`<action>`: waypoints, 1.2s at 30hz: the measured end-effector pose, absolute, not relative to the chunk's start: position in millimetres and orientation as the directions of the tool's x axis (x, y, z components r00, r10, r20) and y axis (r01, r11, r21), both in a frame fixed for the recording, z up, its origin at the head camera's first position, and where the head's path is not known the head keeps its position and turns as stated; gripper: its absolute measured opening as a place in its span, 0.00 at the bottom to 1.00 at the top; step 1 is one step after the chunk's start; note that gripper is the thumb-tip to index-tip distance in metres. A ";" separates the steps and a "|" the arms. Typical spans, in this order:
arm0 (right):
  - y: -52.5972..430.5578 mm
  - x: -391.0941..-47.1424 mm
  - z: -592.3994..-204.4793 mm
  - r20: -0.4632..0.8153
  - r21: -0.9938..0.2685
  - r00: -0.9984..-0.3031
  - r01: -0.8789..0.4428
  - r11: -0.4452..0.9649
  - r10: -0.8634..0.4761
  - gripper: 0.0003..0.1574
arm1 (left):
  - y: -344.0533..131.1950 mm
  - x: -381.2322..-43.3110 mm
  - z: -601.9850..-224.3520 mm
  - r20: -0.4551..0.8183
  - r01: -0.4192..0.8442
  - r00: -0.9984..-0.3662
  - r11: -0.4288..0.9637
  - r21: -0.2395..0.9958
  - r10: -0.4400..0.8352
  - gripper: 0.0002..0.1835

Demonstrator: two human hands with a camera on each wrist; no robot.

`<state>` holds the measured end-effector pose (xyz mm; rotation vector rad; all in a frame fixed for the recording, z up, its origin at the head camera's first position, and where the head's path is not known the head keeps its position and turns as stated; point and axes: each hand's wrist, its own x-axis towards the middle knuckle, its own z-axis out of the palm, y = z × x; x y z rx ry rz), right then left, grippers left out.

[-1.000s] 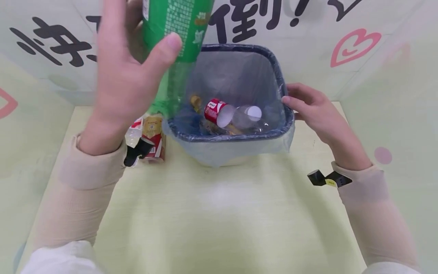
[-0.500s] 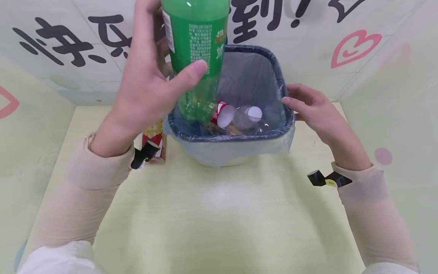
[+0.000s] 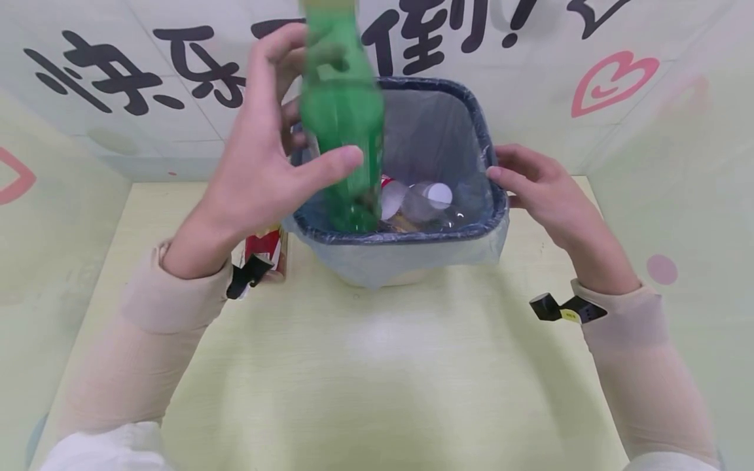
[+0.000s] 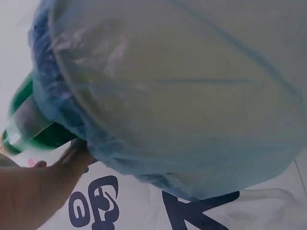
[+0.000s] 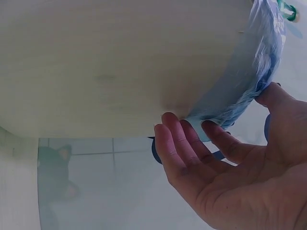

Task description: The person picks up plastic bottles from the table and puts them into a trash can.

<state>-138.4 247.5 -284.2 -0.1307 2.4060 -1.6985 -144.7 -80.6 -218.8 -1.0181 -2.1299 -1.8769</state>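
A green plastic bottle (image 3: 344, 124), blurred, drops upright into the left side of the lined trash can (image 3: 406, 239), its lower part inside and its neck above the rim. Beside it, my left hand (image 3: 259, 157) has its fingers spread loosely, thumb in front of the bottle and fingers behind. The left wrist view shows the bottle (image 4: 45, 134) passing the rim, close to the left hand (image 4: 43, 187). My right hand (image 3: 544, 190) pinches the can's right rim, thumb over the edge. From below, the right hand (image 5: 230, 167) has its fingers on the outer side of the can.
Inside the can lie a clear bottle with a white cap (image 3: 438, 195) and other waste. A red and gold can (image 3: 268, 252) stands on the table (image 3: 383, 366) left of the bin, partly hidden by the left wrist. A wall with black lettering (image 3: 112, 75) rises behind.
The left hand carried the green bottle rightward over the trash can. The bottle then slid down through the fingers, which have let go. The right hand stayed on the rim.
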 end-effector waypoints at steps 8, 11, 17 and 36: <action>246.5 -137.3 -285.8 -0.097 -0.942 -0.978 0.030 0.333 -0.186 0.25 | -91.4 -148.3 -221.7 0.631 0.669 -0.701 -0.002 0.744 0.334 0.57; 247.0 -136.4 -286.1 -0.096 -0.947 -0.978 0.034 0.320 -0.182 0.25 | -94.9 -149.0 -221.4 0.639 0.682 -0.694 0.019 0.731 0.330 0.52; 247.2 -136.1 -288.0 -0.095 -0.955 -0.980 0.040 0.295 -0.177 0.24 | -103.2 -150.2 -224.9 0.646 0.689 -0.692 0.027 0.724 0.320 0.42; 245.6 -137.8 -285.9 -0.094 -0.969 -0.978 0.047 0.243 -0.185 0.22 | -140.3 -154.4 -225.7 0.667 0.699 -0.713 0.146 0.700 0.215 0.31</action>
